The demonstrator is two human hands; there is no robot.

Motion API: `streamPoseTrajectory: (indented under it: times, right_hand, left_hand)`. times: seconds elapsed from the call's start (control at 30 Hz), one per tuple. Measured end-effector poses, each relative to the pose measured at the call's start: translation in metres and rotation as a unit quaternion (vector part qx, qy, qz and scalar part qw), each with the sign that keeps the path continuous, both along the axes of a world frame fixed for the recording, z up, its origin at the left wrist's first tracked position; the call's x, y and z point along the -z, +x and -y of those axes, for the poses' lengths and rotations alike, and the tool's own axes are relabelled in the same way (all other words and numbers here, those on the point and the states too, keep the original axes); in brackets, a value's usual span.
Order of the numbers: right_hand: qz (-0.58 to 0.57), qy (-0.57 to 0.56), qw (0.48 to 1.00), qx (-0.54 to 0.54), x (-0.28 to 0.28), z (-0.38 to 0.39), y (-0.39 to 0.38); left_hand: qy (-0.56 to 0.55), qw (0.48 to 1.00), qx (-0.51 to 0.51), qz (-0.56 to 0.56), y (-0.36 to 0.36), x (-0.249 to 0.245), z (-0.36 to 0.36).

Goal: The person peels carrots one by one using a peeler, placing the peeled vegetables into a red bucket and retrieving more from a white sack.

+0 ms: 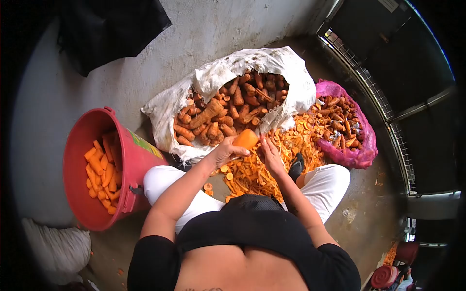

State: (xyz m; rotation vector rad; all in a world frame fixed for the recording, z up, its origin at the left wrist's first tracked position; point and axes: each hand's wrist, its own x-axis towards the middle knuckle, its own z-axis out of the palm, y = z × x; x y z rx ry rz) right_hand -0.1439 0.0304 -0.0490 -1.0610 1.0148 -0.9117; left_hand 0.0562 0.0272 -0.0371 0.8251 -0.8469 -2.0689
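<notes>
My left hand (226, 152) is wrapped round a thick peeled carrot (246, 139), bright orange and smooth, above the peelings. Close beside its right end is my right hand (270, 154), fingers curled together; what it grips, if anything, is too small to make out. Under both hands spreads a heap of carrot peelings (252, 175) with cut round ends among them. Just beyond lies a torn white sack (221, 72), open on top, full of unpeeled carrots (238, 97) with rough brownish skins.
To the left a red bucket (77, 189) holds peeled carrots (104, 174). A pink bag (371, 145) with carrot scraps stands at the right, near dark metal panels (388, 58). Black cloth (107, 34) hangs on the wall. A whitish sack (58, 245) lies lower left.
</notes>
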Motion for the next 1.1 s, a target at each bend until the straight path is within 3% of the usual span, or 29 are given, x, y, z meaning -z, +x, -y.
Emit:
streamPoseTrajectory:
  times: [0.1, 0.17, 0.3, 0.33, 0.43, 0.57, 0.8, 0.9, 1.1]
  right_hand:
    - [-0.047, -0.035, 0.997, -0.047, -0.009, -0.01, 0.008]
    - [-0.099, -0.097, 0.988, -0.073, 0.006, -0.013, 0.012]
    - [-0.134, -0.107, 0.981, -0.089, 0.005, -0.017, 0.021]
    - [-0.157, -0.197, 0.967, -0.041, 0.007, -0.018, 0.027]
    - [-0.197, -0.21, 0.956, -0.047, -0.002, -0.022, 0.025]
    - [-0.272, -0.2, 0.94, -0.058, -0.006, -0.036, 0.032]
    - [-0.176, -0.175, 0.967, -0.052, 0.011, -0.04, 0.039]
    - [-0.246, -0.211, 0.945, -0.051, -0.002, -0.043, 0.04]
    - [-0.269, -0.208, 0.939, -0.053, -0.006, -0.044, 0.043]
  left_hand:
    - [-0.093, 0.987, 0.0, 0.134, 0.008, -0.009, -0.005]
    - [-0.18, 0.95, 0.005, 0.256, 0.015, -0.013, -0.01]
    - [-0.275, 0.818, -0.021, 0.505, 0.017, -0.023, -0.018]
    - [-0.324, 0.777, -0.049, 0.537, 0.018, -0.022, -0.02]
    - [-0.329, 0.767, -0.118, 0.538, 0.024, -0.013, -0.02]
    - [-0.286, 0.755, -0.078, 0.584, 0.032, -0.022, -0.019]
    - [-0.317, 0.726, -0.104, 0.601, 0.027, -0.004, -0.019]
    - [-0.32, 0.717, -0.093, 0.612, 0.026, 0.0, -0.019]
    - [-0.337, 0.713, -0.094, 0.608, 0.029, -0.011, -0.022]
